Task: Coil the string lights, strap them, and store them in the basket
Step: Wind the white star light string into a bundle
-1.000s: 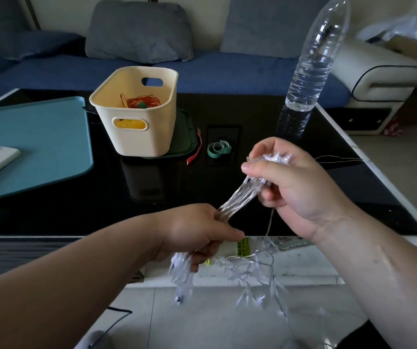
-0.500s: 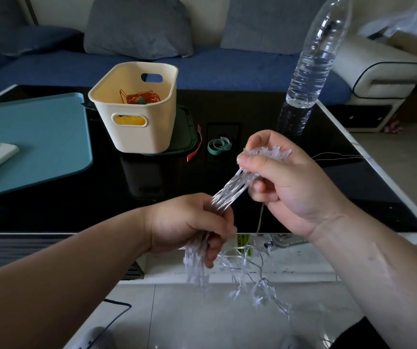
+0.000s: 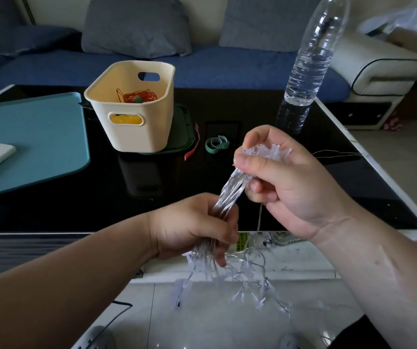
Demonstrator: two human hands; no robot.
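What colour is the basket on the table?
The basket is cream, inside and out; the head view shows it best.

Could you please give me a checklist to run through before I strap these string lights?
Bundle held at both ends: ok; left hand and right hand grip the string lights.
Whole string coiled: not ok; loose strands hang below the left hand.
Strap available: ok; green strap lies on the table beside the basket.
Free hand for strap: not ok; both hold the bundle.
Basket room: ok; only a small red coil inside.
Loose strands untangled: cannot tell.
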